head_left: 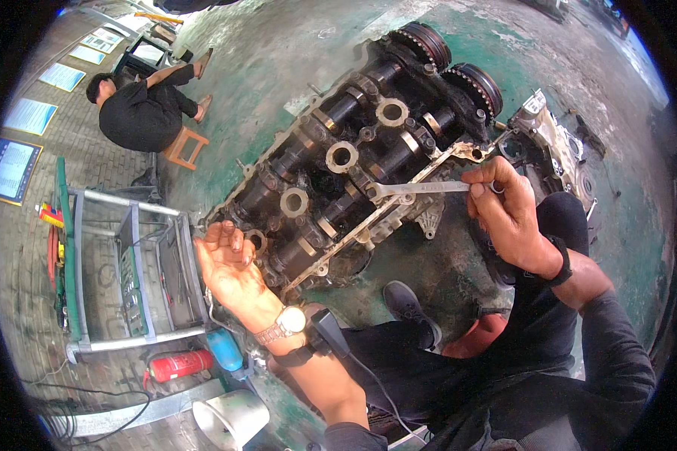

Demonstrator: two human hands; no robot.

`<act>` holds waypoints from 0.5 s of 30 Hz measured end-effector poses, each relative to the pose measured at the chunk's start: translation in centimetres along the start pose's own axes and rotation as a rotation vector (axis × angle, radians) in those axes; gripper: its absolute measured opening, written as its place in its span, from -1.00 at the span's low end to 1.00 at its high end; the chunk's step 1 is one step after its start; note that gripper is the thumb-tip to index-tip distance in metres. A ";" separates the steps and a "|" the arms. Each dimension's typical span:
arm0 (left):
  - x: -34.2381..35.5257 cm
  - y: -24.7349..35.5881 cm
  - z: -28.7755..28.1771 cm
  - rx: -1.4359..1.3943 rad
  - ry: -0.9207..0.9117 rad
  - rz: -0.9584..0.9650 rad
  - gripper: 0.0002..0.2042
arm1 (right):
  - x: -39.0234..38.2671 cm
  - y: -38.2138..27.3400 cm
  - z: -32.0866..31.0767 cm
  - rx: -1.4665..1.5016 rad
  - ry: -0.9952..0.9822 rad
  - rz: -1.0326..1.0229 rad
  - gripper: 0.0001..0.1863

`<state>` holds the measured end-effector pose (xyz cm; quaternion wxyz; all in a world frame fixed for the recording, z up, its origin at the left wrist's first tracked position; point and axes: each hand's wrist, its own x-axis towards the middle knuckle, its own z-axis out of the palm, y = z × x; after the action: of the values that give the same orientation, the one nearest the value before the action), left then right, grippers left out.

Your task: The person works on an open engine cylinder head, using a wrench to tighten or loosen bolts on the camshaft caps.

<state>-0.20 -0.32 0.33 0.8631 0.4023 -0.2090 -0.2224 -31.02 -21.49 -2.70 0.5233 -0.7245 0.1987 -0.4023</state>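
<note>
A dark, oily engine cylinder head (pixel 314 186) with two camshafts, pale round ports and two toothed wheels at its upper end lies diagonally before me. My right hand (pixel 504 214) grips a silver combination wrench (pixel 429 188) near its ring end. The wrench's open end sits at a bolt on the camshaft area, in the middle of the head. My left hand (pixel 226 263), palm up with loosely curled fingers and nothing visible in it, is at the head's lower-left edge; whether it rests there I cannot tell.
A person (pixel 139 116) sits on a wooden stool (pixel 186 146) at upper left. A metal cart (pixel 79 267), red extinguisher (pixel 180 364), blue cylinder (pixel 224 349) and white bucket (pixel 229 417) stand left. A cast metal cover (pixel 549 139) lies right. My shoe (pixel 402 304) is below the engine.
</note>
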 end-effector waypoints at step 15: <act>0.0 -0.1 0.2 0.033 -0.005 0.015 -0.59 | -3.6 -1.2 1.1 -0.034 -0.097 -0.054 -0.63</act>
<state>-0.36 -0.49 0.41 0.8575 0.4142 -0.2180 -0.2135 -32.42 -17.81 -3.09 0.5088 -0.7570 0.1601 -0.3774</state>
